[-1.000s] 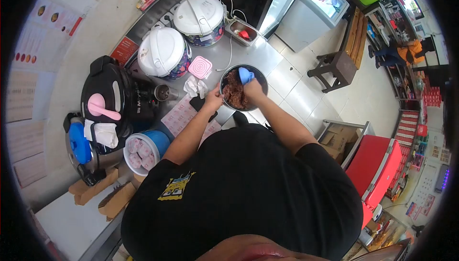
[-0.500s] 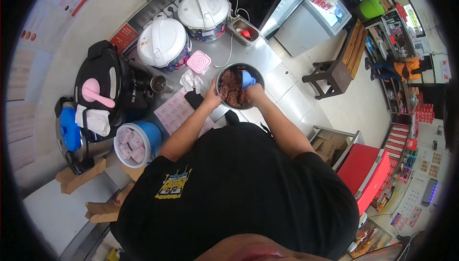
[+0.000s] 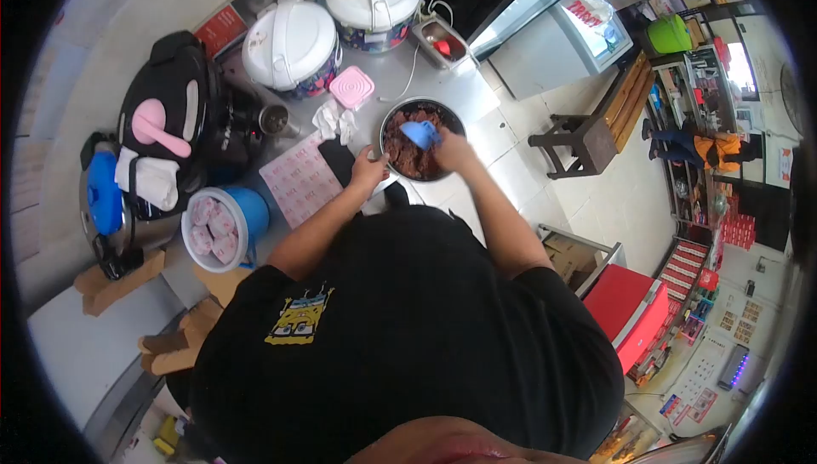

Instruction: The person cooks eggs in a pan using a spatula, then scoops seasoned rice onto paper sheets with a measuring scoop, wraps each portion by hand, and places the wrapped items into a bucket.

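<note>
A round metal bowl holds a dark brown, crumbly food, perhaps rice or minced meat. My left hand grips the bowl's near left rim. With its fingers closed, my right hand holds a blue scoop over the food, inside the bowl's outline. The scoop's cup is tilted and points left; its handle is mostly hidden by my fingers. Left of the bowl lie a dark flat object, crumpled white tissue and a printed paper sheet.
Two white-lidded pots stand behind, beside a pink square lid. A metal tray holds a red utensil. At left are a black cooker and a blue bucket of wrapped bundles. A person in orange stands far right.
The blue scoop has swung left over the food and its cup has tipped over. My left hand stays at the bowl's rim. The whole view has shifted slightly.
</note>
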